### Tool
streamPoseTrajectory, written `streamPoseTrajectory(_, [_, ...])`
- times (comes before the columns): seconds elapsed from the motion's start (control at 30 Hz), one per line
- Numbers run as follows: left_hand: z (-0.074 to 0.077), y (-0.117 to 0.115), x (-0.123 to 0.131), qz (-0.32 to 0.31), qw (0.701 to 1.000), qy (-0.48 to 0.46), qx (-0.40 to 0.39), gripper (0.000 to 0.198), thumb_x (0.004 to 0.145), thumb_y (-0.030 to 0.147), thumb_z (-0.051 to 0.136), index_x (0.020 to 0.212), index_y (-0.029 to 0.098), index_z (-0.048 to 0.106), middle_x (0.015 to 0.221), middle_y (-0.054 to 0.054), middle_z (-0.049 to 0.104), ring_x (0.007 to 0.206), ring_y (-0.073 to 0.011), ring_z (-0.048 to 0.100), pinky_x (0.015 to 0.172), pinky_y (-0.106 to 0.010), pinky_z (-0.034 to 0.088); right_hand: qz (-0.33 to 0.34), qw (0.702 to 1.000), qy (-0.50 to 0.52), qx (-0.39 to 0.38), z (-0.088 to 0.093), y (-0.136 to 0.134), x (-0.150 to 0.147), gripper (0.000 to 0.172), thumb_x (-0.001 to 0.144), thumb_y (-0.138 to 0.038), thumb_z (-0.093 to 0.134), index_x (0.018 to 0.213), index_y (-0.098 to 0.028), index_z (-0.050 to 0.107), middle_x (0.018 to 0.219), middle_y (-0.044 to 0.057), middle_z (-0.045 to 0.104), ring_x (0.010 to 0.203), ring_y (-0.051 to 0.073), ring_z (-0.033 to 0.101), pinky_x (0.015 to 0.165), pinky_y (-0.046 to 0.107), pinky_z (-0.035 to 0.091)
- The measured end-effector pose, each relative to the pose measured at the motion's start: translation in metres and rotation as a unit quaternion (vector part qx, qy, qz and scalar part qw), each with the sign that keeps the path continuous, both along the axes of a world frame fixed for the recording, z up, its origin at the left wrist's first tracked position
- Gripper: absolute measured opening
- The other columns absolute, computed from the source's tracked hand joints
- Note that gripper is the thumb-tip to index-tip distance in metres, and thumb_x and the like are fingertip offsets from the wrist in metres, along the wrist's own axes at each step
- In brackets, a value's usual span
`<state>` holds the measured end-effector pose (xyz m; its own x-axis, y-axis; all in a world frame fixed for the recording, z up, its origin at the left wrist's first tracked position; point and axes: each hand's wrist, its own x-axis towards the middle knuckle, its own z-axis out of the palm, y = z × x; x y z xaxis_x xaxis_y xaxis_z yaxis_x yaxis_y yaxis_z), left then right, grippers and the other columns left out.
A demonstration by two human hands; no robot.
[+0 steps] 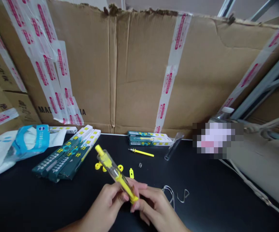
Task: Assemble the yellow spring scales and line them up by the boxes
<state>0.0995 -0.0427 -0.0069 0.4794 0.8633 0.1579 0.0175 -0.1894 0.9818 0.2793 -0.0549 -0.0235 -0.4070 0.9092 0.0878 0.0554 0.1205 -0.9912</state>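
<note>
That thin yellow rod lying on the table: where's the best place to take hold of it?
Probably pinch the thin yellow rod around its middle, coming down from above. It lies flat on the black tabletop, long and slender, so fingers can close across its width, and the middle should keep it balanced.
</note>
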Motion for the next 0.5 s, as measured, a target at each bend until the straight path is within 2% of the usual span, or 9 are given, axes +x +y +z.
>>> streamPoseTrajectory(0.07, [-0.0004, -0.0002, -0.0007, 0.009, 1.0, -0.01, 0.005, 0.037, 0.094, 0.054, 0.055, 0.092, 0.021, 0.072, 0.102, -0.007, 0.075, 0.095, -0.0222, 0.067, 0.094, -0.029, 0.049, -0.03, 0.997, 0.035, -0.054, -0.0054, 0.002, -0.0017, 0.051, 0.077, -0.066, 0.07, 0.071, -0.015, 0.063, 0.072, -0.002, 0.053, 0.041, 0.004, 0.041, 0.036, 0.018, 0.036])
streamPoseTrajectory(0.17, [-0.0008, -0.0019, -0.001, 0.022, 1.0, -0.019, 0.002, 0.041, 0.093, 0.058, 0.053, 0.096, 0.021, 0.071, 0.099, -0.007, 0.074, 0.095, -0.0224, 0.067, 0.09, -0.028, 0.05, -0.084, 0.99, 0.063, -0.099, -0.0094, 0.0031, -0.0037, 0.05, 0.068, -0.057, 0.082, 0.065, -0.018, 0.05, 0.07, -0.004, 0.052, 0.037, 0.003, 0.044, 0.03, 0.016, 0.037])
streamPoseTrajectory(0.23, [-0.0017, -0.0033, -0.0008, 0.023, 1.0, -0.017, -0.01, 0.044, 0.093, 0.06, 0.051, 0.095, 0.02, 0.069, 0.096, -0.007, 0.073, 0.088, -0.0211, 0.067, 0.084, -0.028, 0.051, -0.098, 0.987, 0.072, -0.108, -0.0101, 0.0026, -0.0049, 0.052, 0.064, -0.051, 0.086, 0.068, -0.021, 0.044, 0.071, -0.004, 0.056, 0.041, 0.007, 0.054, 0.028, 0.015, 0.037])
streamPoseTrajectory(0.33, [-0.0045, -0.0044, -0.0012, 0.01, 0.999, -0.013, -0.045, 0.049, 0.092, 0.063, 0.049, 0.097, 0.018, 0.068, 0.089, -0.007, 0.071, 0.076, -0.0186, 0.062, 0.073, -0.027, 0.05, -0.081, 0.986, 0.079, -0.119, -0.01, 0.0016, -0.0059, 0.054, 0.063, -0.046, 0.089, 0.079, -0.024, 0.042, 0.072, -0.003, 0.06, 0.058, 0.017, 0.067, 0.03, 0.014, 0.04])
streamPoseTrajectory(0.4, [-0.0062, -0.005, -0.0026, -0.001, 0.998, -0.013, -0.058, 0.054, 0.091, 0.066, 0.049, 0.103, 0.017, 0.067, 0.085, -0.006, 0.068, 0.072, -0.0174, 0.058, 0.067, -0.026, 0.047, -0.066, 0.988, 0.078, -0.115, -0.0093, 0.0012, -0.005, 0.056, 0.062, -0.042, 0.091, 0.088, -0.025, 0.044, 0.075, -0.003, 0.061, 0.059, 0.014, 0.065, 0.032, 0.012, 0.041])
streamPoseTrajectory(0.5, [-0.0046, -0.0076, -0.0064, -0.023, 0.998, -0.005, -0.066, 0.065, 0.09, 0.071, 0.044, 0.119, 0.017, 0.062, 0.081, -0.004, 0.064, 0.067, -0.0151, 0.05, 0.063, -0.025, 0.042, -0.046, 0.993, 0.079, -0.076, -0.0061, 0.0009, -0.0007, 0.064, 0.063, -0.039, 0.091, 0.111, -0.026, 0.051, 0.09, -0.001, 0.059, 0.06, 0.009, 0.056, 0.039, 0.012, 0.044])
